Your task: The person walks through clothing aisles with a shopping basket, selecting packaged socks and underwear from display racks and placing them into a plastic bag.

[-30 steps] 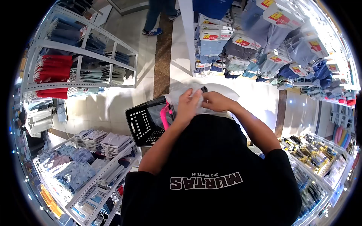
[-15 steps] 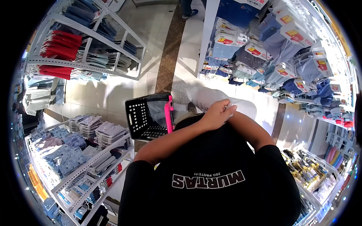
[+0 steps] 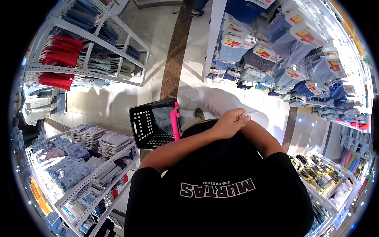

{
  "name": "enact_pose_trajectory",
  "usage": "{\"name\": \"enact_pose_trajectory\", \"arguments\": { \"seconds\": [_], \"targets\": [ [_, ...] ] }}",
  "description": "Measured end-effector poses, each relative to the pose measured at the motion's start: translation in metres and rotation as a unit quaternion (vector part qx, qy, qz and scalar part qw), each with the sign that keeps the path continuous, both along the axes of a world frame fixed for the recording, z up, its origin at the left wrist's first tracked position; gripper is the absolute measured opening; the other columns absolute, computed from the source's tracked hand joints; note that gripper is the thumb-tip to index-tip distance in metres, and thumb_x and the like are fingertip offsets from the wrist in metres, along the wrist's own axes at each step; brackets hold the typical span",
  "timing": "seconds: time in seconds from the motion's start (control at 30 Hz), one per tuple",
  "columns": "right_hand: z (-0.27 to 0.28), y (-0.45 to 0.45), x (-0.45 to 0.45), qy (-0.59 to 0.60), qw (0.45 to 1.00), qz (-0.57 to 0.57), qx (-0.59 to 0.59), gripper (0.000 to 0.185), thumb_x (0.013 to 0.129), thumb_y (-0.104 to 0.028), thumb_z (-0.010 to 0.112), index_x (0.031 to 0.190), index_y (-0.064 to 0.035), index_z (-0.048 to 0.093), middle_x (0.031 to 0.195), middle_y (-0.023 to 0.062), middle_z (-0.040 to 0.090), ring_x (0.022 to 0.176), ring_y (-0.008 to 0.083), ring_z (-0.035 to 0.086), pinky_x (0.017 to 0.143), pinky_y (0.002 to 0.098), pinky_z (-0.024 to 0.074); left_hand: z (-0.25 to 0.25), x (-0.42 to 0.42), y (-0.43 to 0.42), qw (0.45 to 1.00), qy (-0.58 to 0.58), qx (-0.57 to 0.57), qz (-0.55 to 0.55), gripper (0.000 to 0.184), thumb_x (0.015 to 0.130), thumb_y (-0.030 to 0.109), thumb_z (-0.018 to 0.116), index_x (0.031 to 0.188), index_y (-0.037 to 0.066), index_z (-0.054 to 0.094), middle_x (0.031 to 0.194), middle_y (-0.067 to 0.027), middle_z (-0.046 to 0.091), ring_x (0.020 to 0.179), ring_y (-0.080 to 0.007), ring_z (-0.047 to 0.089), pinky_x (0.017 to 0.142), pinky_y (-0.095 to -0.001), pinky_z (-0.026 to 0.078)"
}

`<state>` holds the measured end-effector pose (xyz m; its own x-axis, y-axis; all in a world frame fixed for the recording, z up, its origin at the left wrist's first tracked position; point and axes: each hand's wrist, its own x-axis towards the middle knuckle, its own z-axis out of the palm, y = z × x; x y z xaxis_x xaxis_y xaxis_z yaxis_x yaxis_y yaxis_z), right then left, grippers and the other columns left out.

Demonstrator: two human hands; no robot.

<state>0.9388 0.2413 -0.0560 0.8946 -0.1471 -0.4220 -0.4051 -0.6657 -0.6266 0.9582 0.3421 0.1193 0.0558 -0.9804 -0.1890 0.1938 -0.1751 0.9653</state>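
My left hand (image 3: 231, 124) is in front of my chest with its fingers curled closed. A little white shows at its fingertips, but what it grips cannot be made out. My right forearm (image 3: 258, 136) comes in from the right and meets the left hand, which hides the right hand and its fingers. Just beyond my hands is a large white, wrinkled bag-like thing (image 3: 225, 102). Beside my left forearm is a black shopping basket (image 3: 143, 122) with a pink handle (image 3: 175, 120) and clear plastic inside. Whether the basket hangs from my arm is hidden.
White shelves (image 3: 89, 33) with folded clothes stand ahead left, and another display shelf (image 3: 94, 168) at near left. Tagged garments (image 3: 268, 53) hang at right; a rack of small packets (image 3: 319, 173) is at near right. A person's shoe (image 3: 197, 13) shows up the tiled aisle (image 3: 154, 59).
My hands have dropped slightly in the view. The white bag-like thing has shifted and changed shape, and more of my shoe shows. The other person's foot is higher in the frame.
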Motion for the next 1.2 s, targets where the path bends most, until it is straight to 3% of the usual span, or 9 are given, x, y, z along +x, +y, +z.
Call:
{"name": "enact_pose_trajectory", "arguments": {
  "seconds": [0.4,0.67,0.8,0.87,0.93,1.0,1.07,1.13,1.2],
  "targets": [
    [-0.005,-0.005,0.002,0.003,1.0,-0.017,-0.005,0.037,0.076,-0.022,0.069,0.109,-0.0038,0.065,0.098,0.02,0.067,0.093,0.0384,0.063,0.083,0.0435,0.0496,0.007,0.005,0.002,0.996,0.078,0.048,-0.003,0.026,0.099,0.025,0.056,0.086,0.003,0.053,0.067,0.0006,0.052,0.055,-0.0055,0.047,0.048,-0.0234,0.038],
    [-0.001,-0.017,-0.055,-0.007,0.997,-0.075,0.008,0.04,0.075,-0.023,0.071,0.109,-0.0042,0.065,0.098,0.0206,0.067,0.094,0.0394,0.063,0.083,0.0441,0.0494,-0.024,0.03,0.005,0.982,-0.032,0.044,0.181,0.022,0.098,0.021,0.058,0.087,0.002,0.058,0.07,0.0025,0.053,0.064,-0.003,0.045,0.054,-0.0212,0.037],
    [0.118,-0.016,-0.071,0.005,0.986,-0.161,0.033,0.036,0.075,-0.022,0.071,0.106,-0.003,0.067,0.097,0.0215,0.067,0.093,0.0398,0.062,0.083,0.0448,0.0489,-0.059,0.041,0.01,0.969,-0.04,0.04,0.238,0.025,0.099,0.023,0.057,0.085,0.002,0.056,0.071,0.003,0.051,0.064,-0.0035,0.042,0.056,-0.0224,0.035],
    [0.158,-0.023,-0.076,-0.064,0.977,-0.197,0.044,0.032,0.077,-0.019,0.071,0.104,-0.0016,0.069,0.095,0.0203,0.067,0.089,0.0353,0.064,0.08,0.0409,0.0494,-0.059,0.041,0.008,0.958,-0.013,0.03,0.284,0.031,0.099,0.026,0.056,0.078,0.003,0.052,0.066,0.003,0.045,0.061,-0.0046,0.037,0.052,-0.0256,0.032],
    [0.186,-0.036,-0.082,-0.138,0.96,-0.232,0.078,0.031,0.078,-0.018,0.072,0.104,-0.0006,0.069,0.093,0.018,0.068,0.086,0.0299,0.065,0.079,0.0378,0.0498,-0.039,0.046,0.008,0.945,0.073,0.045,0.315,0.029,0.101,0.027,0.052,0.087,0.003,0.058,0.072,0.0031,0.054,0.062,-0.0043,0.046,0.056,-0.0228,0.038],
    [0.21,-0.055,-0.084,-0.135,0.942,-0.284,0.119,0.028,0.081,-0.018,0.073,0.101,0.0007,0.07,0.091,0.0111,0.069,0.082,0.0166,0.064,0.077,0.031,0.0495,-0.015,0.053,0.011,0.925,0.161,0.07,0.337,0.028,0.102,0.028,0.051,0.093,0.003,0.061,0.076,0.0023,0.059,0.064,-0.0047,0.051,0.059,-0.0215,0.042],
    [0.222,-0.071,-0.087,-0.21,0.906,-0.337,0.148,0.025,0.084,-0.018,0.073,0.1,0.0015,0.069,0.092,0.006,0.069,0.082,0.0093,0.062,0.077,0.0266,0.0488,-0.034,0.062,0.025,0.926,0.136,0.092,0.341,0.031,0.102,0.031,0.051,0.092,0.004,0.065,0.078,0.0015,0.063,0.066,-0.0052,0.056,0.061,-0.0208,0.045],
    [0.237,-0.082,-0.084,-0.297,0.838,-0.402,0.221,0.023,0.086,-0.016,0.072,0.102,0.0009,0.068,0.094,0.0045,0.069,0.083,0.0083,0.06,0.079,0.0242,0.0475,-0.036,0.068,0.022,0.911,0.131,0.097,0.379,0.032,0.102,0.032,0.051,0.089,0.006,0.065,0.076,0.0021,0.062,0.066,-0.0046,0.056,0.06,-0.0205,0.044],
    [0.249,-0.096,-0.083,-0.355,0.819,-0.404,0.203,0.024,0.087,-0.014,0.072,0.106,0.0005,0.066,0.095,0.0049,0.069,0.087,0.0094,0.06,0.081,0.0247,0.0477,-0.043,0.077,0.026,0.904,0.154,0.108,0.384,0.034,0.101,0.033,0.052,0.084,0.007,0.064,0.072,0.0045,0.058,0.064,-0.0036,0.052,0.058,-0.0209,0.041]
  ]
}}
